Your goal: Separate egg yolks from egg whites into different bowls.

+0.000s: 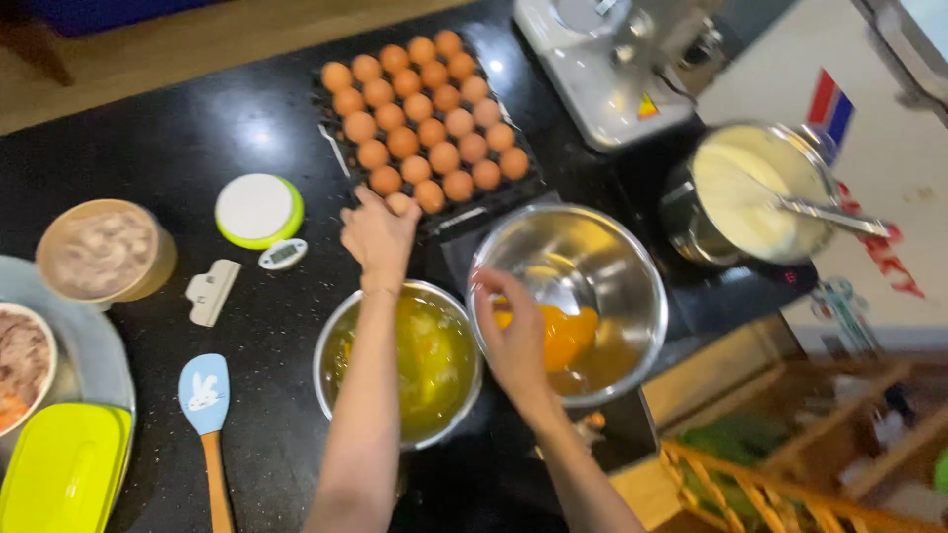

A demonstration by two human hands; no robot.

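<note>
My left hand (379, 235) reaches over the black counter to the near edge of a dark tray (486, 202) filled with several brown eggs, its fingers closed on one egg (399, 202). My right hand (513, 331) hovers with curled fingers over the rim of a steel bowl (632, 266) that holds egg yolks (567, 333); whether it holds anything is unclear. Under my left forearm sits a second steel bowl (331, 345) of clear yellowish egg white.
A pot of pale batter (750, 197) with a metal utensil stands at right, a white appliance (607, 84) behind it. Left: a green-rimmed kitchen scale (259, 209), a white scraper (210, 291), a blue spatula (205, 405), a round tub (102, 252), a yellow-green lid (61, 469). A wooden crate (780, 464) lies lower right.
</note>
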